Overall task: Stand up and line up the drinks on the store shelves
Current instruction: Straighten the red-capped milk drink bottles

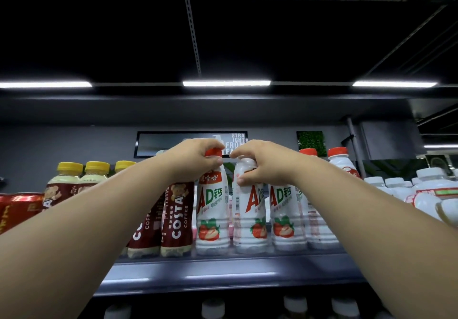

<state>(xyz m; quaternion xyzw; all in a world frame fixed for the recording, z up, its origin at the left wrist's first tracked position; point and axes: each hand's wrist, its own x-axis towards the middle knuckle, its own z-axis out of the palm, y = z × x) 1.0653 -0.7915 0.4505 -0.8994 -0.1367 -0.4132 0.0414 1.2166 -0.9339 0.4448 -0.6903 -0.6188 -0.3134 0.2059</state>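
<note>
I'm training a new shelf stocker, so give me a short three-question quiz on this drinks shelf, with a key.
1. True or false: the left hand and the right hand grip the same bottle.
2. What colour are the caps of the Costa bottles? A red, B yellow, C white.
3. Fill in: the red cans stand at the far ____ end of the shelf.

Key
1. False: the left hand grips the top of one AD bottle, the right hand the next AD bottle.
2. B.
3. Left.
</note>
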